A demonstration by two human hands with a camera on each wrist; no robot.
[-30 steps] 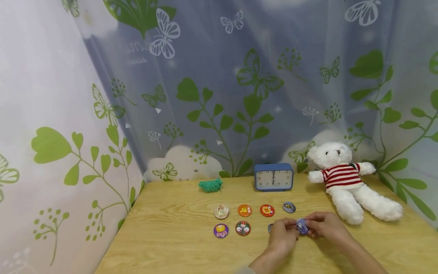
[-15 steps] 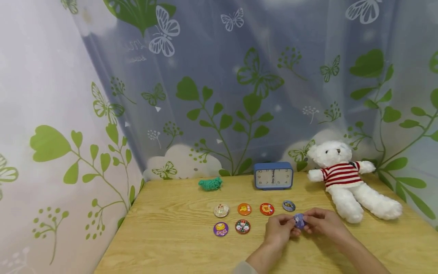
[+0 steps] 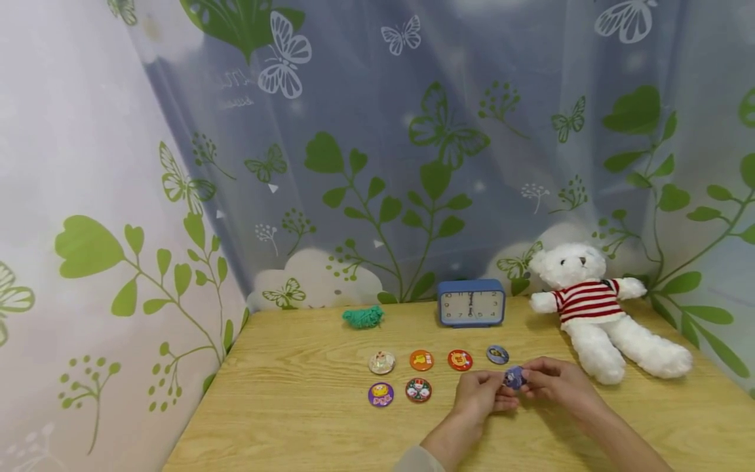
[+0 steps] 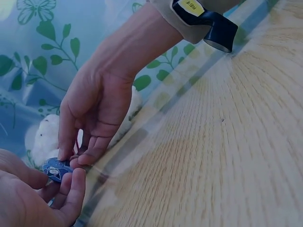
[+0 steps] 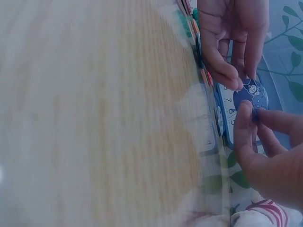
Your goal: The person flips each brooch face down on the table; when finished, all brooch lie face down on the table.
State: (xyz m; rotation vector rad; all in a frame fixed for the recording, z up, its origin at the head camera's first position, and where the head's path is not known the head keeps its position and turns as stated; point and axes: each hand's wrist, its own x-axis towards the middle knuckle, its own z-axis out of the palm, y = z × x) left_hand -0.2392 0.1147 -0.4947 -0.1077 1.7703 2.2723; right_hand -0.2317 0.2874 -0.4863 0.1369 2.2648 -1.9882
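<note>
A round blue-purple button badge [image 3: 515, 377] with a small cartoon figure is held tilted between both hands, just over the table. On its left edge my left hand [image 3: 479, 396] pinches it with thumb and fingers. From the other side my right hand [image 3: 557, 383] grips it between thumb and fingertips. In the left wrist view the badge [image 4: 56, 169] sits between the two sets of fingertips. The right wrist view shows its printed face [image 5: 251, 94], the right thumb lying over its lower part. Another dark blue badge [image 3: 498, 354] lies flat just behind the hands.
Left of the hands lie an orange badge [image 3: 421, 360], a red badge [image 3: 460, 359], a pale badge [image 3: 382, 362], a purple badge [image 3: 381, 394] and a dark green-red badge [image 3: 419, 390]. Behind stand a blue clock [image 3: 471, 303], a green yarn bundle [image 3: 362, 317] and a white teddy bear [image 3: 592, 308].
Both hands have shifted slightly up and left with the badge, which has turned between the fingers. A blue badge partly visible beside the left hand one second ago is now out of sight.
</note>
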